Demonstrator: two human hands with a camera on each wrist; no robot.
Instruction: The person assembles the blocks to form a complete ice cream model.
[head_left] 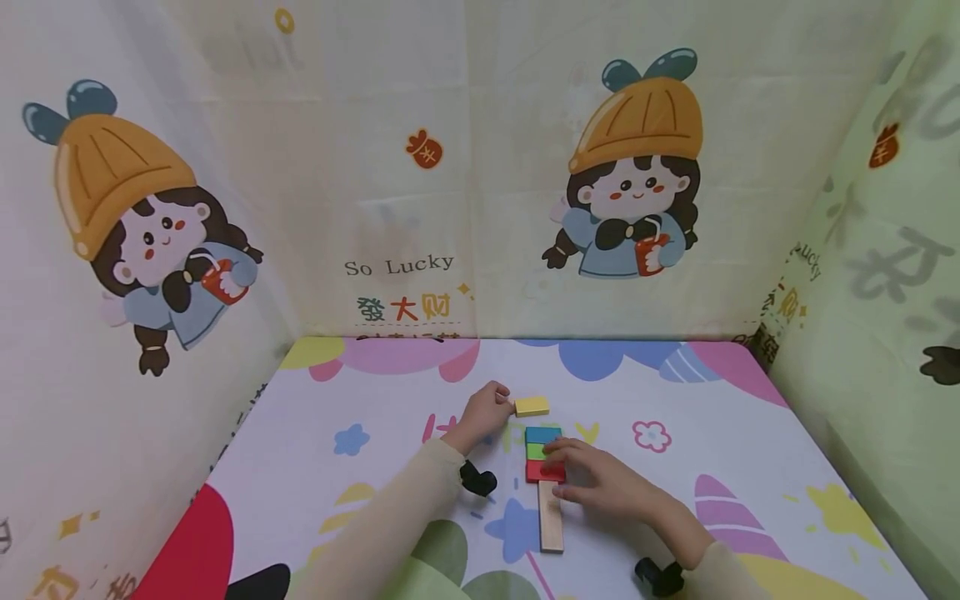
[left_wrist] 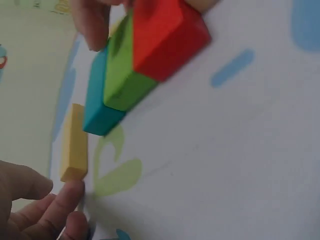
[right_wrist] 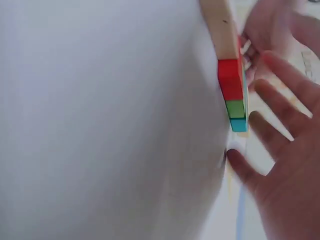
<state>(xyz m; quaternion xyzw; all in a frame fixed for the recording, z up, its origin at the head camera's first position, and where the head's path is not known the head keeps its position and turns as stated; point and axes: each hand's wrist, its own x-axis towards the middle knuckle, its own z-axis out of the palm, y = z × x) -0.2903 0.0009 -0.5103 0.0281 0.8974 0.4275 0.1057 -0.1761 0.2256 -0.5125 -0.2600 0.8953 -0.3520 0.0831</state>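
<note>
A blue block [head_left: 543, 435], a green block [head_left: 536, 452] and a red block [head_left: 535, 472] lie side by side in a row. From the red one a plain wooden block [head_left: 551, 521] extends toward the person. Beyond the row, apart from it, lies a yellow block [head_left: 532, 407]. My left hand [head_left: 486, 412] is at the yellow block's left end; in the left wrist view a fingertip [left_wrist: 75, 190] appears to touch that end, with no fingers around it. Over the right side of the green and red blocks is my right hand [head_left: 603, 479], its fingers spread in the right wrist view.
The blocks lie on a white table covering [head_left: 360, 517] printed with coloured shapes. Printed fabric walls [head_left: 495, 183] stand behind and on both sides. A black device [head_left: 477, 479] is on the left wrist, another black device [head_left: 660, 577] on the right.
</note>
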